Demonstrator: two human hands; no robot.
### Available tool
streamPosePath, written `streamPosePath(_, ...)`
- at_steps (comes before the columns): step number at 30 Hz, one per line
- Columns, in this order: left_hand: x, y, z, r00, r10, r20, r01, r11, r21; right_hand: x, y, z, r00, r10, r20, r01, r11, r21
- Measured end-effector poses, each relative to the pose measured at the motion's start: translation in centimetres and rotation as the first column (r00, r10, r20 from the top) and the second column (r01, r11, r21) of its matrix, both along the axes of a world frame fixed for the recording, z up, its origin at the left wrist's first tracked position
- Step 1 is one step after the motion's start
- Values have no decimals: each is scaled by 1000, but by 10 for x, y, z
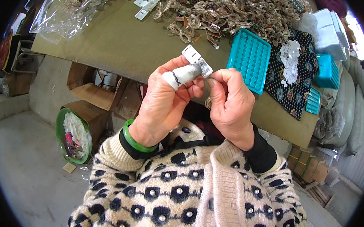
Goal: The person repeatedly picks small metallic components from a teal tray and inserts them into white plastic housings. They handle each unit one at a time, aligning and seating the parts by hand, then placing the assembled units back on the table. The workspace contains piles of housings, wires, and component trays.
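My left hand (163, 93), its thumb wrapped in smudged white tape, grips a small white plastic case (192, 56) with slots in its face. The case is held tilted above the near edge of the table. My right hand (232, 105) pinches thumb and forefinger together at the case's lower right corner. What lies between those fingertips is too small to make out. Below, between the two hands, a bit of coiled clear wire (208, 103) shows, mostly hidden by my right hand.
A large heap of coiled clear wires (233, 8) covers the far table. Near it lie white plastic pieces (147, 4) and a clear bag (67, 16). To the right are a turquoise tray (250, 60) and a patterned cloth (295, 101) bearing white chips. A green basin (61, 134) stands lower left.
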State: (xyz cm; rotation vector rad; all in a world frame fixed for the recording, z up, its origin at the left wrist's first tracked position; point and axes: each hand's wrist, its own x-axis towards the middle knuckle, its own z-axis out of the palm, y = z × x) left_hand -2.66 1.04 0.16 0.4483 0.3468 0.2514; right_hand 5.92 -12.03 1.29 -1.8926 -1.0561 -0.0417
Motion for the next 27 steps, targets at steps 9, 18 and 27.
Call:
streamPosePath(9, -1, 3, 3, 994, 69, 89, -80, 988, 132, -6, -1, 5, 542, 165, -824, -38, 984, 172)
streamPosePath(18, -14, 2, -8, 998, 33, -51, -23, 983, 185, 8, -36, 14, 970, 2, 244, 8, 999, -42)
streamPosePath(27, -8, -1, -14, 977, -184, 111, 186, 983, -9, 49, -46, 2, 940, 70, 334, 42, 948, -316)
